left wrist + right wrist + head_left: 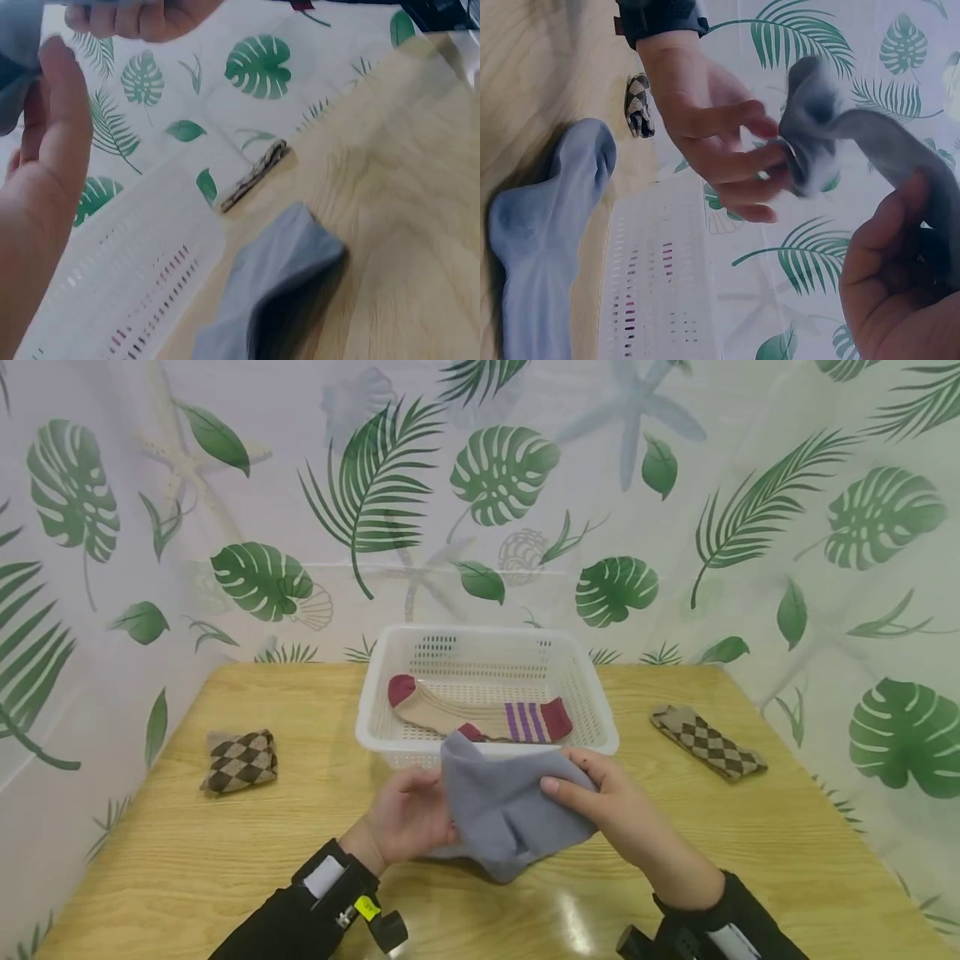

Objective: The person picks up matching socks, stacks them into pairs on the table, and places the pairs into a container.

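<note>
A grey-blue sock is held up in front of the basket. My right hand pinches its right end, thumb on the near side. At the sock's left edge is my left hand, its fingers loosely bent and touching the fabric; the thumb is not wrapped over it. In the right wrist view the left hand meets the sock's blurred end. A second grey-blue sock lies flat on the table below, mostly hidden in the head view by the raised one.
Behind the hands stands a white plastic basket holding a beige sock with maroon ends and purple stripes. A folded brown checked sock lies on the wooden table at left, another checked sock at right. A leaf-print sheet hangs behind.
</note>
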`<state>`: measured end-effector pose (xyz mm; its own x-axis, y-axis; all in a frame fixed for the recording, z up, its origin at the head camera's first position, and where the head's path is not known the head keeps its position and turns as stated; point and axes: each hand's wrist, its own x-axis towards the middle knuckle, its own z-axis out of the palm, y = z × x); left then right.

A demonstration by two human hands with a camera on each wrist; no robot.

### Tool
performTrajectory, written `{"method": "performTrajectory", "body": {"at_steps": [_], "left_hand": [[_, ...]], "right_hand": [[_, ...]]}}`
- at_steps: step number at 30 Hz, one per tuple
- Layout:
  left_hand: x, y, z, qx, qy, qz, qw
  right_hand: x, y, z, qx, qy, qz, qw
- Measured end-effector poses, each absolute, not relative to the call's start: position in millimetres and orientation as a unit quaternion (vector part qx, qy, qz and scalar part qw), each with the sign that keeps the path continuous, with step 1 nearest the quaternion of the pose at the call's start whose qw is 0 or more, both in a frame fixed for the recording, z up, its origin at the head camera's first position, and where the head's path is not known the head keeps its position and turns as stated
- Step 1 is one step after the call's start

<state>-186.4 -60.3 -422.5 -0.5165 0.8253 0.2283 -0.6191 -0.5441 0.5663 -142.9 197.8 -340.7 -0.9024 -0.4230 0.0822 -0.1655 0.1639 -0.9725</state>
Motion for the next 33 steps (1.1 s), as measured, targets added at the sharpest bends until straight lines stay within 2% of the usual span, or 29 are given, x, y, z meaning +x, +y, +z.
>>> {"method": "performTrajectory", "body": {"at_steps": [6,12,18,26,33], "left_hand": [[-184.6,-71.2,-426.3,0.157,0.402,0.83,0.354],[-186.3,-93.8,-421.8,0.138,0.516,0.794,0.292],[-189.7,-113.1,-424.6,0.148,0.612,0.728,0.272],[-198.4,-122.6,-438.0,0.098,0.748,0.619,0.218],[-201.6,-121.1,-453.4,0.069,0.788,0.576,0.207]], "right_hand": [[-143.5,215.4,-346.9,-0.183,0.735,-0.642,0.12],[-146.7,234.0,-351.4,-0.142,0.76,-0.624,0.112],[-149.9,244.2,-358.6,-0.094,0.821,-0.548,0.128],[-161.5,239.7,-389.5,-0.11,0.797,-0.558,0.203],[-175.0,227.8,-423.2,-0.098,0.811,-0.54,0.204]]}}
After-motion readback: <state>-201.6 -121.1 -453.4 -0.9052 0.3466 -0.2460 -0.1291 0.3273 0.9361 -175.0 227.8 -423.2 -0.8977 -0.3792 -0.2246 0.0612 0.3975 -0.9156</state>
